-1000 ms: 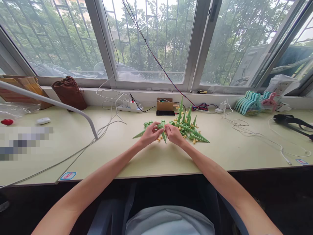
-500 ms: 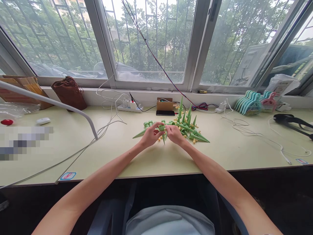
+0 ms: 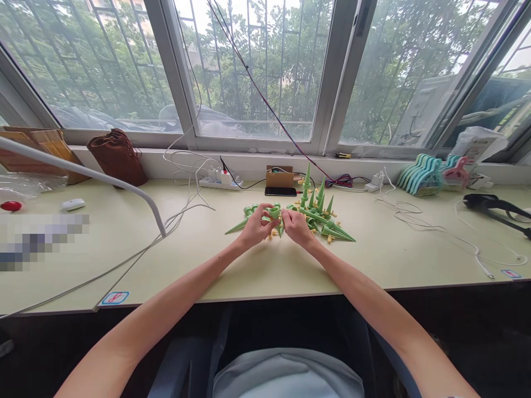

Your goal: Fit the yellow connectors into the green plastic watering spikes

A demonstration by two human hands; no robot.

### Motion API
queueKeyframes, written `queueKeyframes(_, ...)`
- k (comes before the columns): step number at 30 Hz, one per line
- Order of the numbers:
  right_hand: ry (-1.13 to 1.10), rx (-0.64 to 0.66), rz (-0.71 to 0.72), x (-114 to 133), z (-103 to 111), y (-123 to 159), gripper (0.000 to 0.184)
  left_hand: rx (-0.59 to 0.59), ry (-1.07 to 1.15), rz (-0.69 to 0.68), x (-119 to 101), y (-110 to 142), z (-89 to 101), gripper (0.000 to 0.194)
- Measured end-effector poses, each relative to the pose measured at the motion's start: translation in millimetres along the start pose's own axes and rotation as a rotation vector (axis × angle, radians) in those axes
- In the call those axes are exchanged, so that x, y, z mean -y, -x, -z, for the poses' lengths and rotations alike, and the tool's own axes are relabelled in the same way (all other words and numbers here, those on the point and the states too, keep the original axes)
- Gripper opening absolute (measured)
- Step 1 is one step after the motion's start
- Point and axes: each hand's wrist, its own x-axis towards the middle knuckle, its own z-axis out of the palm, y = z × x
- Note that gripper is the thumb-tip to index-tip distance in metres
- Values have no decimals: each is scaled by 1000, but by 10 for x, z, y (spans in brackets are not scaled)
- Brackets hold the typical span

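Observation:
My left hand (image 3: 256, 228) is closed around the wide upper end of a green plastic watering spike (image 3: 274, 213), its thumb and fingers on either side of the cup. The spike's point slants down toward the desk. Pressed close to the spike's right side is my right hand (image 3: 293, 225), fingers pinched together; what they hold is too small and hidden to make out. A pile of green spikes (image 3: 332, 229) with yellow valves lies to the right, and several spikes stand upright behind it. More green parts (image 3: 238, 226) lie left of and behind my left hand. Small yellow valves (image 3: 272, 234) rest below the hands.
A phone (image 3: 280, 191) and a small cardboard box (image 3: 279, 178) are behind the pile. A power strip (image 3: 219, 183) with white cables is at the back left. Teal hangers (image 3: 421, 176) and black straps (image 3: 498, 210) are on the right. A brown pouch (image 3: 117, 159) leans by the window.
The held spike has tilted slightly, its lower tip shifting a little to the right and up. Both hands have stayed in nearly the same place.

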Motion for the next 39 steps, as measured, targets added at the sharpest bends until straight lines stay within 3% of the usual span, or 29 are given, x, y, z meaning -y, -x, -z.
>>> queueKeyframes(11, -40, -49, 22, -10, 11, 7, 48, -2, 142, 185, -40, 2, 28, 42)
queueKeyframes(14, -5, -39, 45, -1, 14, 12, 49, 9, 205, 261, -38, -19, 47, 54)
queueKeyframes(21, -2, 57, 109, 26, 29, 38, 46, 218, 320, 427, -78, -21, 62, 76)
queueKeyframes(39, -4, 85, 94, -20, 11, 26, 41, 333, 349, 401, -87, -6, 117, 63)
